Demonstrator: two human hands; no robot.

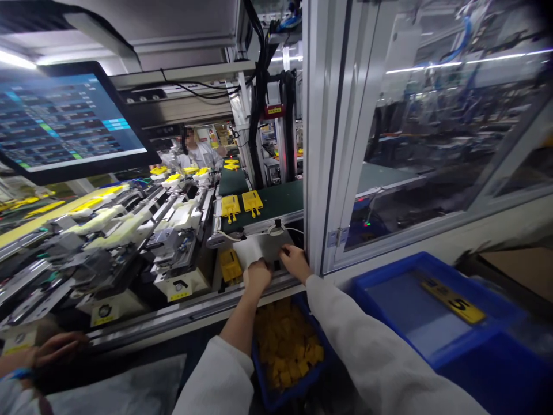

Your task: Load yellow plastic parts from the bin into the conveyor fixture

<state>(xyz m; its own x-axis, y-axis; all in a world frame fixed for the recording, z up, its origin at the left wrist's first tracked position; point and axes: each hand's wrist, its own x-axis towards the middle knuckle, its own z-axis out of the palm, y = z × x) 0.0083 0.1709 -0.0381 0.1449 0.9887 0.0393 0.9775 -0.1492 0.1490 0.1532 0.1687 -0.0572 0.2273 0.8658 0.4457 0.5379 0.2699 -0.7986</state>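
My left hand point(258, 276), its fingers curled in, rests at the near edge of a pale grey plate point(250, 249). Just to its right, my right hand point(295, 262) is closed in a pinch over the plate's right side. What either hand holds, if anything, is hidden or too small to make out. A yellow block-shaped part point(231, 266) lies left of the plate. Beyond it, two yellow flat cases with small tabs, a left one point(230, 206) and a right one point(252, 202), lie on the green conveyor belt point(280, 199).
Below my forearms stands a blue bin point(261, 369) of yellow pieces. Blue trays point(389, 276) hold a yellow label strip at right, beside a metal-framed window point(332, 144). A monitor point(73, 121) hangs upper left above fixtures. Another person's hand point(60, 347) is at lower left.
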